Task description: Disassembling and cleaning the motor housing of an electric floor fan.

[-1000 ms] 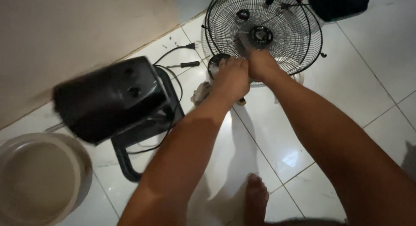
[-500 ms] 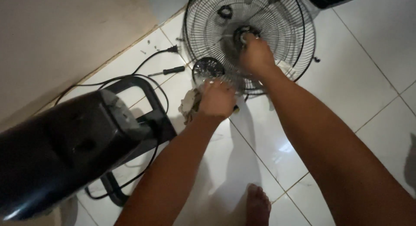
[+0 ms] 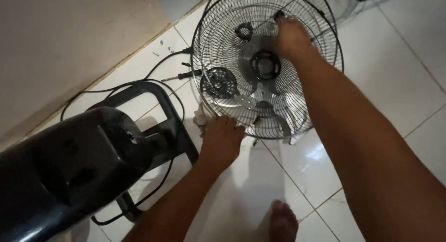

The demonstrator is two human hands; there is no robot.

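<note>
The fan grille (image 3: 260,51) lies flat on the white tiled floor (image 3: 399,84) in front of me, a round wire cage with the grey blades (image 3: 274,107) showing through it. My left hand (image 3: 222,139) is at its near rim, fingers curled against the wire edge; I cannot tell whether they actually clamp it. My right hand (image 3: 290,35) reaches across the top of the grille and rests on the wires just past the black hub (image 3: 265,64), fingers bent down onto them. So the grille sits between my two hands, which are well apart. A black round cap (image 3: 219,82) lies under the grille's left side. To my left the black motor housing (image 3: 65,163) leans on its stand (image 3: 158,116), its cord (image 3: 116,86) looping along the wall. A screwdriver (image 3: 182,75) lies by the grille. My bare foot (image 3: 283,222) is on the tile below.
</note>
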